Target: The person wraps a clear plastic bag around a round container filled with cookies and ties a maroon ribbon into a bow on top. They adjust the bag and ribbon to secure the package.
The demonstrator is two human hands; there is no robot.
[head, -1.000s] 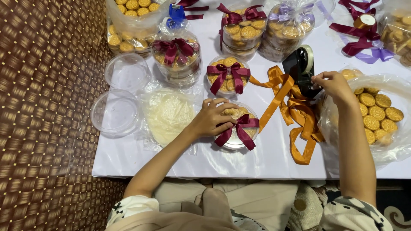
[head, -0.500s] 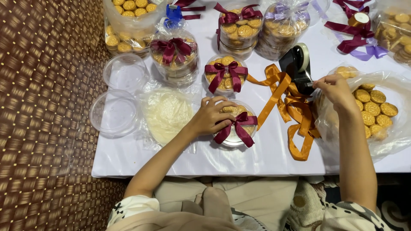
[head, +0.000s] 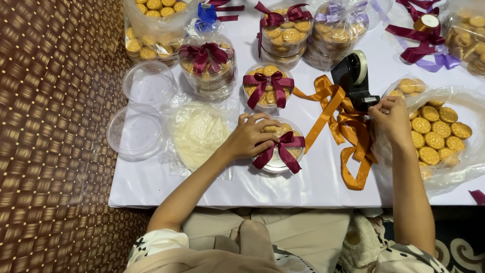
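Note:
My left hand (head: 250, 136) rests on a round clear box of cookies (head: 279, 161) with a dark red ribbon bow (head: 283, 147) across its lid, fingers spread over the box's left side. My right hand (head: 391, 121) is at the front of a black tape dispenser (head: 353, 81), fingertips pinched at its cutting edge; whether tape is between them I cannot tell. An orange ribbon (head: 348, 136) lies in loops between the two hands on the white tabletop (head: 227, 192).
Several more ribboned cookie boxes (head: 268, 88) stand at the back. An open bag of loose cookies (head: 437, 134) lies at the right. Two empty clear lids (head: 136, 131) and a bag of pale contents (head: 197, 134) lie at the left. A brown woven mat (head: 55, 126) borders the table.
My right hand has drawn a little toward me from the dispenser's front. The left hand has stayed on the ribboned box.

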